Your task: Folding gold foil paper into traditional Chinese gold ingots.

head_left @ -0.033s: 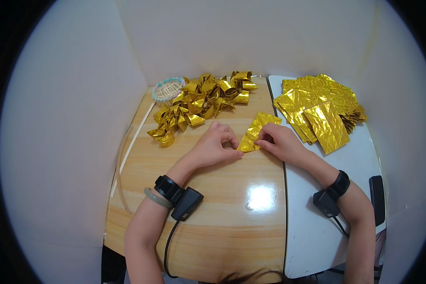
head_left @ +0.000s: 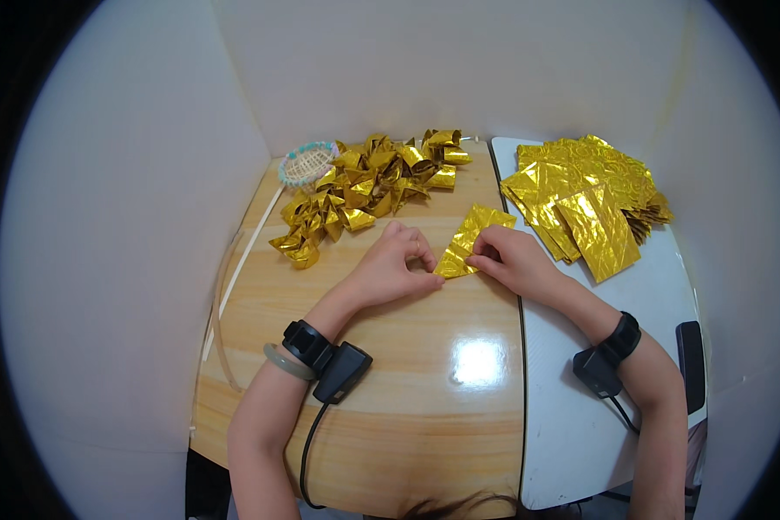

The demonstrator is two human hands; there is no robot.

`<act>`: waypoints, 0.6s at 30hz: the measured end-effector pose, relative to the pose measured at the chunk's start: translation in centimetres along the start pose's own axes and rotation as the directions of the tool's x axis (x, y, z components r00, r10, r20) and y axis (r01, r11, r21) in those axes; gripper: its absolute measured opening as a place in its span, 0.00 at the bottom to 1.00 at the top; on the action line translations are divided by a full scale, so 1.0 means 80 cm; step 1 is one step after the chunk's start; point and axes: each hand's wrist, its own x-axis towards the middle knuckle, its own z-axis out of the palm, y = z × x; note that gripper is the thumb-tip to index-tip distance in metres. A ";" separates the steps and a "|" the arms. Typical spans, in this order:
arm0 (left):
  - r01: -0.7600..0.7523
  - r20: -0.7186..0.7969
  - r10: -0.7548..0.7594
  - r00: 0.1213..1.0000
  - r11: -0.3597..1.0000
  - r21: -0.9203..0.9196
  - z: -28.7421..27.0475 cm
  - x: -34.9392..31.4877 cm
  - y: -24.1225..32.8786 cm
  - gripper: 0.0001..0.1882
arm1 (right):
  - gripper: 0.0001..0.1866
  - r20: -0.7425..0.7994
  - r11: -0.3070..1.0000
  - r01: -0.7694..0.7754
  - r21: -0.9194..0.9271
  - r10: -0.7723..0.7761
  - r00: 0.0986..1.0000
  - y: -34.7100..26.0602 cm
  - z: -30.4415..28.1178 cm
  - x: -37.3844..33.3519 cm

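A sheet of shiny gold foil paper (head_left: 476, 227) lies on the wooden tabletop, slanting between my hands. At its lower left corner, the thumb and curled fingers of my left hand (head_left: 398, 267) close on the edge. My right hand (head_left: 518, 262) pinches the sheet's near right part, fingertips bent down onto it. Both hands wear black wrist straps with small boxes. Farther back on the left is a heap of folded gold foil pieces (head_left: 377, 178), curled into rolled, pointed shapes.
A stack of flat gold foil sheets (head_left: 580, 169) rests on the white table (head_left: 572, 433) at right, one loose sheet (head_left: 600, 232) on top. A small woven basket (head_left: 309, 165) with a beaded rim stands back left. A black slab-like object (head_left: 690, 364) lies at the right edge. Pale walls surround the tables.
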 end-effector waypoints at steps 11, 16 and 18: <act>0.001 -0.017 0.000 1.000 0.998 0.060 0.003 0.000 -0.007 0.13 | 0.17 0.019 0.987 0.116 -0.110 -0.114 0.993 -0.004 0.002 -0.003; -0.083 -0.037 0.085 0.996 0.995 0.056 0.005 0.001 -0.006 0.13 | 0.16 -0.124 0.916 0.297 -0.270 -0.339 0.933 -0.002 0.002 0.002; -0.096 -0.033 0.097 0.995 0.995 0.033 0.005 0.001 -0.006 0.12 | 0.17 -0.036 0.927 0.287 -0.241 -0.304 0.952 0.001 -0.001 0.000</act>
